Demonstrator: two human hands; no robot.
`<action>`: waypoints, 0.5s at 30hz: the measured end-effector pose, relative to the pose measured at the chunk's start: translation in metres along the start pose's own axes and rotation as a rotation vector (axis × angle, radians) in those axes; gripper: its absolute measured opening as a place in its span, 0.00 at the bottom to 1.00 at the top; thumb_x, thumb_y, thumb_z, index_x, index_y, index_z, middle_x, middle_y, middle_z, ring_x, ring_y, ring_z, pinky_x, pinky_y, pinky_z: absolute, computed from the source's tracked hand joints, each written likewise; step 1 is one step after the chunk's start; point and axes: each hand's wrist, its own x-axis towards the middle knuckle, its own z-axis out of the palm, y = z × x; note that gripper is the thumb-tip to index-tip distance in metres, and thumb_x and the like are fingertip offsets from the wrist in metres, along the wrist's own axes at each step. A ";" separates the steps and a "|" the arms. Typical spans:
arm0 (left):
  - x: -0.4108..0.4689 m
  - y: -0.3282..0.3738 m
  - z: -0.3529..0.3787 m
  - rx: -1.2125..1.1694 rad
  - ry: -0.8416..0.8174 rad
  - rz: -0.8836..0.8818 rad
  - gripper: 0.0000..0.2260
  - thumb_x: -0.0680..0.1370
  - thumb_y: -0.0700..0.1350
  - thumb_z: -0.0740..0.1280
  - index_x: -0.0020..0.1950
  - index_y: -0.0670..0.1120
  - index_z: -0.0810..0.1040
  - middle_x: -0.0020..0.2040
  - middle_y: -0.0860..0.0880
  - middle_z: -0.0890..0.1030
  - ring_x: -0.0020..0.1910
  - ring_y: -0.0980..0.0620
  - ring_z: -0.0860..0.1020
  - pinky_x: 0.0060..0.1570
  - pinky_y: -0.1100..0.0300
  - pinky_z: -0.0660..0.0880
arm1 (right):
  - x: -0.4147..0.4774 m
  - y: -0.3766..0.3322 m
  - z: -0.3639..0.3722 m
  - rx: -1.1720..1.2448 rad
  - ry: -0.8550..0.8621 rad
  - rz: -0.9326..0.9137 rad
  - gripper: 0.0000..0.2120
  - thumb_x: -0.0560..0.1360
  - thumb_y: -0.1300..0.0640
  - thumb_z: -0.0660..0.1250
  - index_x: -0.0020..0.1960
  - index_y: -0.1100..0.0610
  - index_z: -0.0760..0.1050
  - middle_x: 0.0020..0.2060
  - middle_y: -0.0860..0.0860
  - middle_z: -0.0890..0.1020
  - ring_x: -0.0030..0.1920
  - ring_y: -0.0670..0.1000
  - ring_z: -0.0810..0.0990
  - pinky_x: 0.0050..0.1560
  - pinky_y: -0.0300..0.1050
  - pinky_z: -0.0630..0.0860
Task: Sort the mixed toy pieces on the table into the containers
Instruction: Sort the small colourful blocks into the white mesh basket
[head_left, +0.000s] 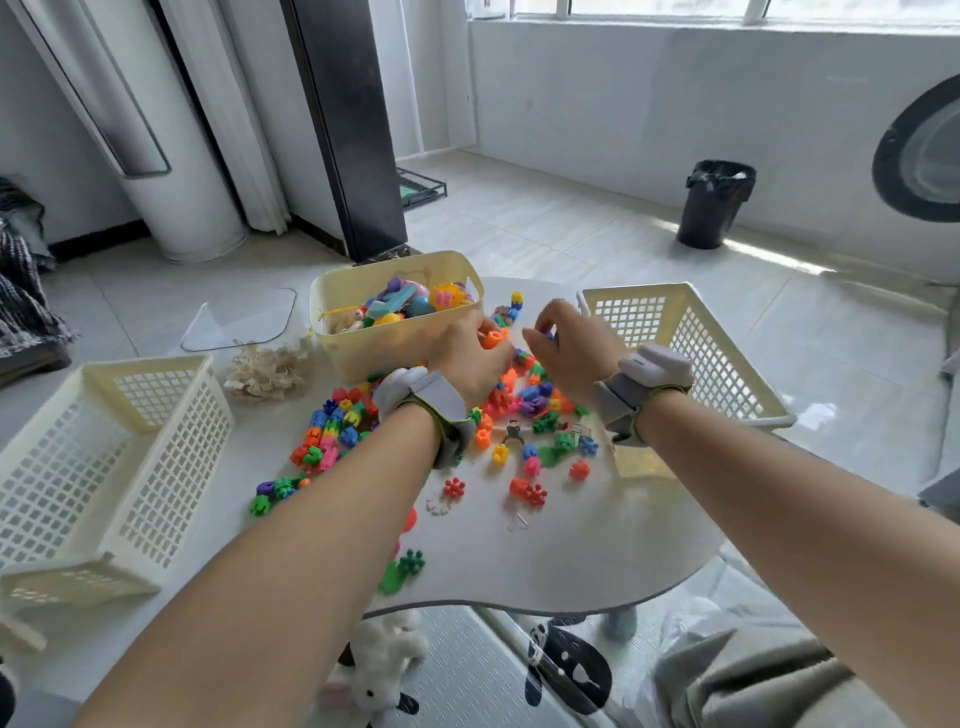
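Note:
Several small coloured interlocking toy pieces (524, 415) lie scattered over the white table (571, 551). My left hand (467, 353) reaches into the far part of the pile and its fingers curl round an orange piece (492, 339). My right hand (566, 338) hovers beside it with curled fingers pinching a small blue piece (546, 332). A yellow tub (363, 343) full of mixed toys stands behind the pile. An empty white lattice basket (130, 441) sits at the left and another lattice basket (696, 343) at the right.
A beige crinkled bundle (267, 371) lies left of the tub, and a clear lid (239, 322) is behind it. A black bin (714, 205) stands on the tiled floor. A white plush rabbit (382, 670) lies under the table's front edge.

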 end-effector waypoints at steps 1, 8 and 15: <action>0.002 0.010 0.006 -0.014 0.004 0.013 0.08 0.74 0.44 0.66 0.51 0.44 0.75 0.44 0.47 0.76 0.44 0.47 0.74 0.46 0.56 0.72 | 0.000 0.007 -0.009 -0.021 -0.002 0.013 0.14 0.79 0.48 0.58 0.57 0.58 0.72 0.46 0.56 0.81 0.45 0.57 0.78 0.38 0.42 0.66; -0.003 0.060 0.054 -0.006 -0.060 0.070 0.11 0.74 0.45 0.67 0.55 0.43 0.75 0.44 0.49 0.74 0.44 0.50 0.72 0.43 0.61 0.66 | -0.010 0.053 -0.040 -0.106 -0.050 0.137 0.15 0.79 0.48 0.57 0.57 0.59 0.71 0.48 0.57 0.80 0.40 0.53 0.72 0.33 0.42 0.62; 0.003 0.088 0.094 0.000 -0.047 0.088 0.11 0.76 0.43 0.63 0.58 0.43 0.74 0.54 0.42 0.80 0.54 0.43 0.76 0.50 0.56 0.71 | -0.021 0.086 -0.052 -0.178 -0.068 0.181 0.13 0.79 0.51 0.57 0.55 0.60 0.71 0.47 0.56 0.79 0.42 0.55 0.73 0.33 0.43 0.60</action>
